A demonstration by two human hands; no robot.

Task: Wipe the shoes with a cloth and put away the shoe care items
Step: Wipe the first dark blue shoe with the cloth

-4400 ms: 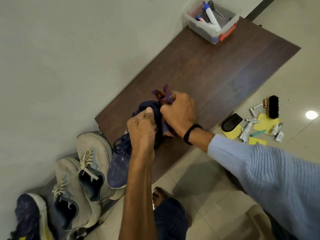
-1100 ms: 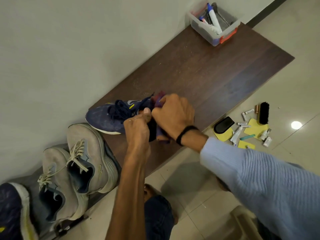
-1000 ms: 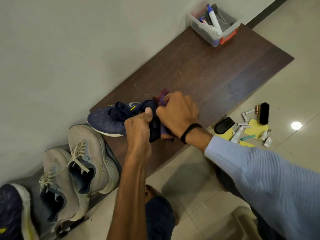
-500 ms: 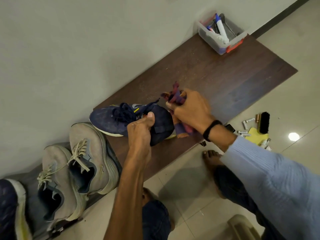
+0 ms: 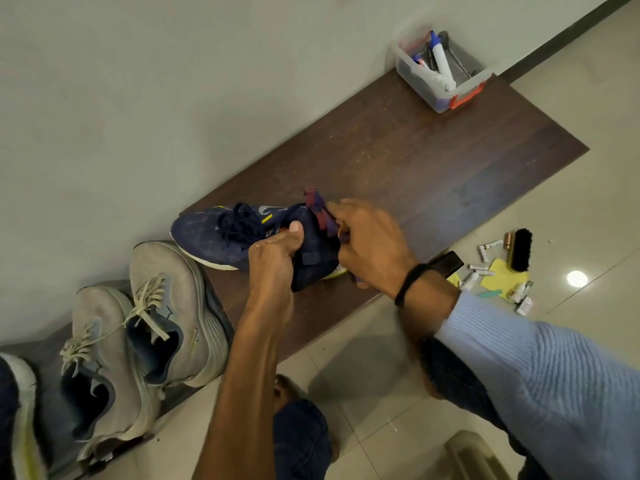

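Note:
A navy blue shoe [image 5: 221, 237] lies on the dark wooden bench [image 5: 398, 168], toe pointing left. My left hand [image 5: 277, 254] grips the shoe at its collar, thumb on top. My right hand [image 5: 370, 244] holds a purple and red cloth [image 5: 320, 213] against the shoe's heel. Part of the cloth hangs out below my wrist. A clear plastic box [image 5: 441, 74] with an orange latch stands at the bench's far end, holding a white bottle and other items.
Two grey shoes [image 5: 149, 327] sit at the bench's left end, with another navy shoe [image 5: 14, 410] at the frame's left edge. On the tiled floor to the right lie a black brush [image 5: 521, 249], yellow cloths [image 5: 502, 275], small tubes and bottles. My bare foot [image 5: 284, 389] is below the bench.
The navy shoe has turned from pointing toward me to lying flat with its toe to the left. My right hand has kept rubbing the cloth over the heel, shifting slightly right.

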